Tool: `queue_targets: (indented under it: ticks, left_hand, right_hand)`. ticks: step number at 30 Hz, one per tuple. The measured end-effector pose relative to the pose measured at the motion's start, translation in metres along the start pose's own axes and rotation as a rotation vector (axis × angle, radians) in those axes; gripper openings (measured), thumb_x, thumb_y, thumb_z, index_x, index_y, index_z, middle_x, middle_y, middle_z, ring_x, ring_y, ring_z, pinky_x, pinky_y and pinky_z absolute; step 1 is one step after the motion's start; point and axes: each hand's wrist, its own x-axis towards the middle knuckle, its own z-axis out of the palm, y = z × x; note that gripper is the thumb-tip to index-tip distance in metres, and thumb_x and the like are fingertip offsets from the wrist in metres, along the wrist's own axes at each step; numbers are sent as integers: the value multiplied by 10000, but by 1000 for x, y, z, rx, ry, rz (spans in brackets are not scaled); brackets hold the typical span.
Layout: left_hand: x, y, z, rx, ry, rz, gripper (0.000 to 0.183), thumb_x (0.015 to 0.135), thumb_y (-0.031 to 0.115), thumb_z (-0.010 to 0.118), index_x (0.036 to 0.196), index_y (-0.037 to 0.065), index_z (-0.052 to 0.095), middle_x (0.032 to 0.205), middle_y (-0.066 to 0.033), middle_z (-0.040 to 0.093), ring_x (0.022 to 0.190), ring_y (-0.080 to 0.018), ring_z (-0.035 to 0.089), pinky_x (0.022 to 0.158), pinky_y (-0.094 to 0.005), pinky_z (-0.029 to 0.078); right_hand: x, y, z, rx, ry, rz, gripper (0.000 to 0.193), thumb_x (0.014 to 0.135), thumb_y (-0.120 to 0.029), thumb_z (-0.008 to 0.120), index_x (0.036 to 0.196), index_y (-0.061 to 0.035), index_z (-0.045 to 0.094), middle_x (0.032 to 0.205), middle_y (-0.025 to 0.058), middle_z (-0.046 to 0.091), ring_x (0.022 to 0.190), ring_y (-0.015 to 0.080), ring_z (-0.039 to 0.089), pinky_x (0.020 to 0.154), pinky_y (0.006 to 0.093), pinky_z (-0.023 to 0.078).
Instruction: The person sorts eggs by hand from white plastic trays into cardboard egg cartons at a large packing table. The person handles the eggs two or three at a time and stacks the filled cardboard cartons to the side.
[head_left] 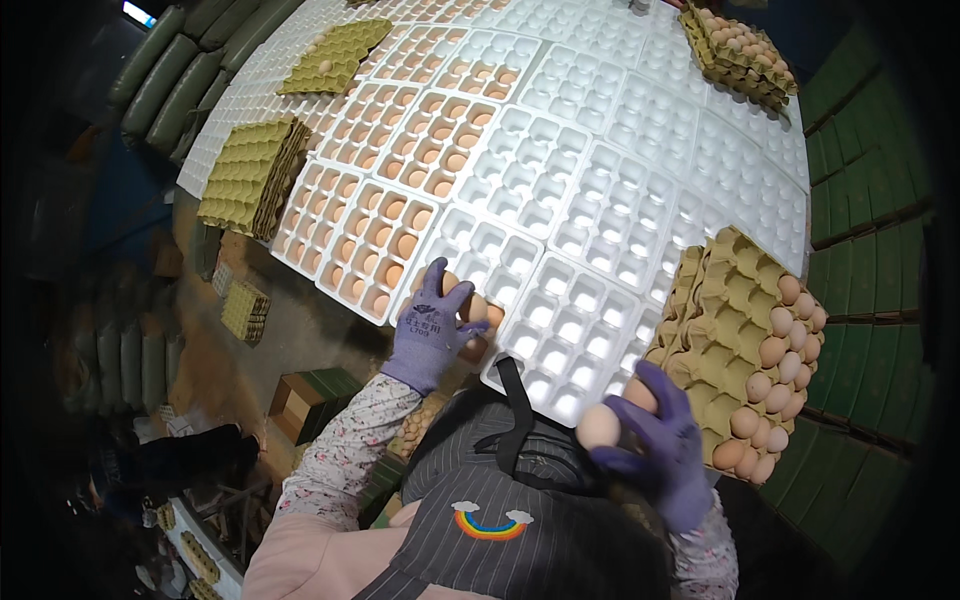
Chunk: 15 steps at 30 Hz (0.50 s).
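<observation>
My left hand point(428, 335), in a purple glove, is curled round several brown eggs point(473, 349) at the near corner of a white foam tray point(490, 225). Whether some of those eggs rest in the tray's cells I cannot tell. My right hand point(665, 440), gloved alike, grips two eggs, a pale egg point(599, 426) and a browner one point(640, 396) partly behind the fingers. It is in front of the table's near edge, left of a stack of pulp egg flats point(733, 290). The top flat is partly filled, with eggs point(775, 353) along its right side.
White trays cover the table; egg-filled foam trays point(378, 247) lie to the left. Stacked pulp flats point(255, 170) stand at the left edge, another pulp flat point(338, 56) farther back. A loaded flat stack point(740, 52) sits far right. Green boxes point(868, 250) line the right side.
</observation>
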Motion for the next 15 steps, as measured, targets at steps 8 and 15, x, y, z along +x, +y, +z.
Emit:
queue_targets:
  ticks: [8, 15]
  left_hand:
    - [41, -78, 23, -113, -125, 156, 516, 809, 239, 728, 1291, 167, 559, 1393, -159, 451, 1083, -323, 609, 881, -414, 516]
    - [88, -114, 19, -272, -213, 88, 486, 876, 196, 677, 1333, 112, 535, 1250, -123, 586, 1016, -289, 647, 836, -365, 536]
  right_hand:
    - [162, 16, 166, -358, -224, 193, 408, 812, -344, 703, 1155, -137, 626, 1372, 122, 471, 971, 324, 580, 769, 429, 532]
    - [207, -21, 206, -117, -249, 171, 451, 896, -182, 565, 1343, -188, 508, 1272, 134, 545, 1002, 297, 626, 796, 423, 538]
